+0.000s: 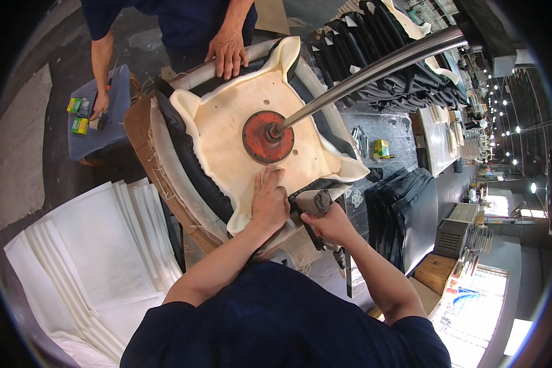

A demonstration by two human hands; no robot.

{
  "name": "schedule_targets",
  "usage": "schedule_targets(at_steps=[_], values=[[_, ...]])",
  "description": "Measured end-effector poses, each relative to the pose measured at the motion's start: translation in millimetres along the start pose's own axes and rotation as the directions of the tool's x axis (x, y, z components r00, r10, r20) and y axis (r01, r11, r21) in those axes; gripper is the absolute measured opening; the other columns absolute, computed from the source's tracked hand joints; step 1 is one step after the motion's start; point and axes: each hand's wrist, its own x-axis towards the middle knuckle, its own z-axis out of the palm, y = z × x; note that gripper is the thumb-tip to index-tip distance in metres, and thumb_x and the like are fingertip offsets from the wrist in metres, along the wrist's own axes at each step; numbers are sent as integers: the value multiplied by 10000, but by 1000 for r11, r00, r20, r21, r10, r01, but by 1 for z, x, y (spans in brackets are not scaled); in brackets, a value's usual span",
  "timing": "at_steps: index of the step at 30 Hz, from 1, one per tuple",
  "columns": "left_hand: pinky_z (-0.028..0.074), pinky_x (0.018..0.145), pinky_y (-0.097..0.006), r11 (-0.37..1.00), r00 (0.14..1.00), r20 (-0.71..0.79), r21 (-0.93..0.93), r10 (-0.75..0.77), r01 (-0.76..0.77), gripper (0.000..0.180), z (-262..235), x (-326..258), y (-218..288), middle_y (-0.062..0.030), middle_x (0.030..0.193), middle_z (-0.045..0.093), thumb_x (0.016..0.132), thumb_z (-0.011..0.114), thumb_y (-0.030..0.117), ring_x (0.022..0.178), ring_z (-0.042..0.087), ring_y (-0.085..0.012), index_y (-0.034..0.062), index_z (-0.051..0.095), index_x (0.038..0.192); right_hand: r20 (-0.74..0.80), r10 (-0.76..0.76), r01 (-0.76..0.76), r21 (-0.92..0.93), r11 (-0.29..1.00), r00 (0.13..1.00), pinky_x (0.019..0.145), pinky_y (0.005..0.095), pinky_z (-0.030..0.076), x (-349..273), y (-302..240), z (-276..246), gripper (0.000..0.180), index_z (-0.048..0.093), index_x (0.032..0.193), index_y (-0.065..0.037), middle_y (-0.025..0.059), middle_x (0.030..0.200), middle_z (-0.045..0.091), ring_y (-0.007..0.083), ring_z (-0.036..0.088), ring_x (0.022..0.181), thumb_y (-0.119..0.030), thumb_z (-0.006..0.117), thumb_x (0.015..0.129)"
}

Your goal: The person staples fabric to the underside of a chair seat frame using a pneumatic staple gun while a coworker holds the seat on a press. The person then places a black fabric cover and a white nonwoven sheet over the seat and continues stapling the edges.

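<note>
A pale plywood seat panel (227,132) lies with cream foam (186,105) turned up at its corners and black cover material (193,175) along its sides. A red round plate (257,144) on the end of a steel rod (362,80) rests on the middle of the panel. My left hand (270,201) lies on the panel's near edge, fingers stretched toward the plate. Beside it, my right hand (331,224) is closed round the grip of a pneumatic staple gun (314,201), whose head is at the near edge beside the black material. The staple gun's nose is hidden.
Across the panel a co-worker's hand (229,54) rests on its far edge; their other hand (100,105) reaches into a blue bin (92,144) with small boxes. White sheets (92,245) stand at left. Black sheets (405,214) and hanging black covers (374,67) are at right.
</note>
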Motion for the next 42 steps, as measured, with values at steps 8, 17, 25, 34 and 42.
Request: schedule_targets(at_steps=[8,17,25,34,42], values=[[166,1378,-613,999,996,87,51,0,-5,405,-7,-8,-1,-193,1751,371,884,773,95,1697,239,-428,-28,702,1264,-162,-461,416,-250,875,872,576,380,559,15,1,16,467,755,1170,45,127,771,758,194,722,586,-338,892,941],[177,1391,-563,992,995,75,119,-59,50,954,-10,-12,1,-192,1823,241,929,827,234,1711,199,-418,-34,338,1704,17,47,-47,-49,998,999,554,331,546,1,-6,0,407,797,1167,14,65,760,755,140,686,572,-314,903,949],[185,1392,-561,991,991,112,122,-73,59,949,-13,-14,-1,-187,1822,260,919,832,218,1709,214,-411,-8,351,1706,34,12,-9,-88,996,999,527,335,488,5,-13,9,307,772,1098,9,21,726,687,123,607,545,-256,875,983],[166,1398,-534,993,988,147,117,-49,32,923,-22,-12,-3,-204,1802,281,902,835,202,1700,228,-405,-9,388,1681,-93,-60,60,-3,998,994,549,334,515,-9,-14,22,292,754,1131,6,46,783,721,136,635,566,-214,857,969],[352,1297,-581,982,859,498,-185,115,-25,739,-43,-32,21,-295,1705,412,971,784,246,1565,410,-511,-47,498,1587,-563,7,287,432,855,826,617,312,547,-63,103,56,334,763,1124,1,28,828,732,135,694,669,-222,925,936]])
